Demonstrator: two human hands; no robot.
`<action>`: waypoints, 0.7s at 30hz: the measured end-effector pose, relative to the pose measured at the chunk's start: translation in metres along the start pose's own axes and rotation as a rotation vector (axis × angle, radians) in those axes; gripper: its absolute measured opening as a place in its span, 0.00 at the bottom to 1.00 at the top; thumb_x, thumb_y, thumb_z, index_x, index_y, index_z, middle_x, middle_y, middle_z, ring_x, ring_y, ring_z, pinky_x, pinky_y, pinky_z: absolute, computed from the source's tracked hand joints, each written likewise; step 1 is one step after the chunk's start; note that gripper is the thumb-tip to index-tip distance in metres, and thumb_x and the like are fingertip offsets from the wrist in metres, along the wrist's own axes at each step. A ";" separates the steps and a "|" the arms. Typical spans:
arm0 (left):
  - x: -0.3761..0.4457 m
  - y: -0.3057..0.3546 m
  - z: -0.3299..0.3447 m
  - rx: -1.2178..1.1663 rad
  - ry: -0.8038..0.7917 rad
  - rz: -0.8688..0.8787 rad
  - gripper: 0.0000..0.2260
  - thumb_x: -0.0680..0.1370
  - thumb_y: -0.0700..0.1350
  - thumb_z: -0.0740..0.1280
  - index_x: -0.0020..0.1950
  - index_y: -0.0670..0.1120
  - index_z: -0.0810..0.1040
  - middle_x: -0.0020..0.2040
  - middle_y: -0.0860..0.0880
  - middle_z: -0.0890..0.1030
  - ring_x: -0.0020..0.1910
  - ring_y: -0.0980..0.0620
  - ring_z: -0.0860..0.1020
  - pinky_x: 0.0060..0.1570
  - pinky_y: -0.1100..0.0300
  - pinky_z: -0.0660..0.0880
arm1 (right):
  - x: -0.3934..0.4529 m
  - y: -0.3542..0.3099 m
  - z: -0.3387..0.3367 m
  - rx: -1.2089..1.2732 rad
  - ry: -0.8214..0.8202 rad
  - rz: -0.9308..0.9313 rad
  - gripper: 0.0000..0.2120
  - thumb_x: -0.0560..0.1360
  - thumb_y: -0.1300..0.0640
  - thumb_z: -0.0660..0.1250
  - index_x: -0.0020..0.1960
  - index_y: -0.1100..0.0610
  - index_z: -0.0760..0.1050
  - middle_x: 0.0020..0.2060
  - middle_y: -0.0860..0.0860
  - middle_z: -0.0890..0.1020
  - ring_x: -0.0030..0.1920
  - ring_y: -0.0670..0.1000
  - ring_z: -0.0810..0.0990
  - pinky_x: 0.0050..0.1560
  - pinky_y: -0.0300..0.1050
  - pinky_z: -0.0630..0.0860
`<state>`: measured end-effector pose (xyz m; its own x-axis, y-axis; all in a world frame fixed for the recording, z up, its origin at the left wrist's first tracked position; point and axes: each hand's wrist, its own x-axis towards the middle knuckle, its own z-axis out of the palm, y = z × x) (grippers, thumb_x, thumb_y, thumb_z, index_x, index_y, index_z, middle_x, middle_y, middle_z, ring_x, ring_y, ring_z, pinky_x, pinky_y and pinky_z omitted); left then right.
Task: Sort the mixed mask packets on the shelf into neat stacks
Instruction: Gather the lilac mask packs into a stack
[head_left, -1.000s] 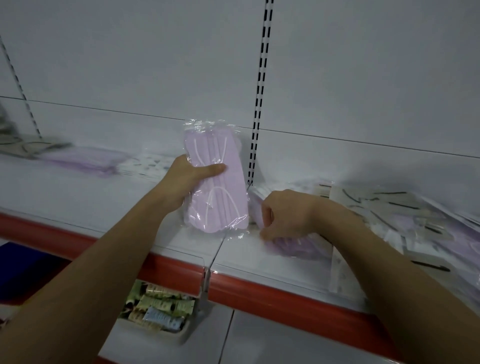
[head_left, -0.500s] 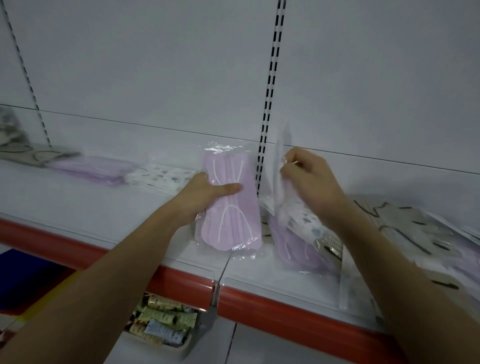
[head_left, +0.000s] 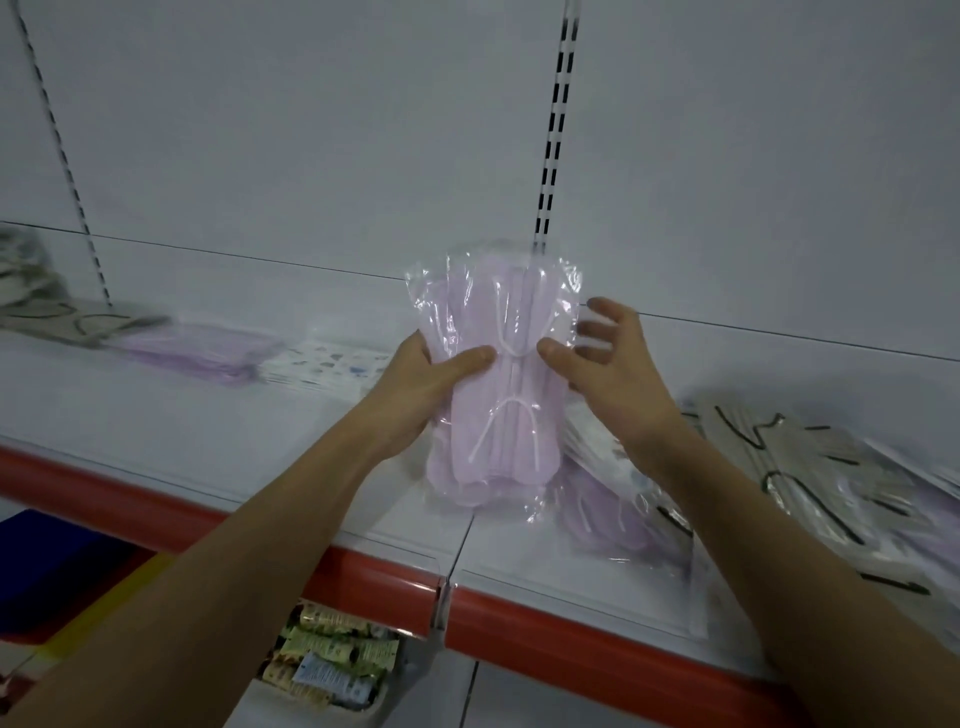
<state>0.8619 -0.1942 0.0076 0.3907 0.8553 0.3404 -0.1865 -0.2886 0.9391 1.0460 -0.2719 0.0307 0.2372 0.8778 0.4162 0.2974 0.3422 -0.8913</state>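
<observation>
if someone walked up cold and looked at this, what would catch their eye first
First, the pink mask packet held upright at the centre above the shelf: the left hand grips its left edge, and the right hand has its thumb on the front, fingers spread behind the wrapper. Next, the messy pile of mixed packets sprawled on the shelf at right, and the shelf's red front strip below.

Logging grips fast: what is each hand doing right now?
Left hand: holds the pink mask packet, thumb across its front.
Right hand: thumb touches the packet, fingers spread; firm grip cannot be told.
</observation>
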 end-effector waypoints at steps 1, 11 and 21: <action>-0.001 0.005 0.003 0.002 -0.001 0.034 0.27 0.71 0.48 0.78 0.68 0.46 0.75 0.57 0.47 0.84 0.59 0.41 0.82 0.50 0.49 0.82 | -0.001 0.000 -0.001 0.078 -0.061 0.054 0.30 0.75 0.52 0.73 0.72 0.50 0.63 0.64 0.48 0.75 0.58 0.47 0.79 0.54 0.44 0.80; -0.012 0.018 0.010 0.069 0.090 0.221 0.38 0.63 0.56 0.79 0.68 0.57 0.67 0.65 0.51 0.77 0.62 0.52 0.78 0.56 0.53 0.80 | -0.006 0.003 0.004 0.121 -0.281 -0.022 0.23 0.74 0.57 0.72 0.64 0.46 0.66 0.58 0.44 0.80 0.55 0.44 0.83 0.54 0.46 0.81; -0.021 0.010 0.031 0.167 0.183 0.199 0.22 0.71 0.45 0.78 0.58 0.58 0.71 0.56 0.56 0.80 0.51 0.64 0.81 0.45 0.67 0.78 | -0.014 0.019 0.016 0.249 -0.291 -0.015 0.28 0.74 0.55 0.74 0.71 0.53 0.70 0.61 0.52 0.82 0.60 0.53 0.82 0.61 0.55 0.79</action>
<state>0.8799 -0.2288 0.0114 0.1902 0.8338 0.5182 -0.0860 -0.5117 0.8549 1.0338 -0.2720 0.0050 -0.0489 0.9182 0.3932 0.0568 0.3956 -0.9167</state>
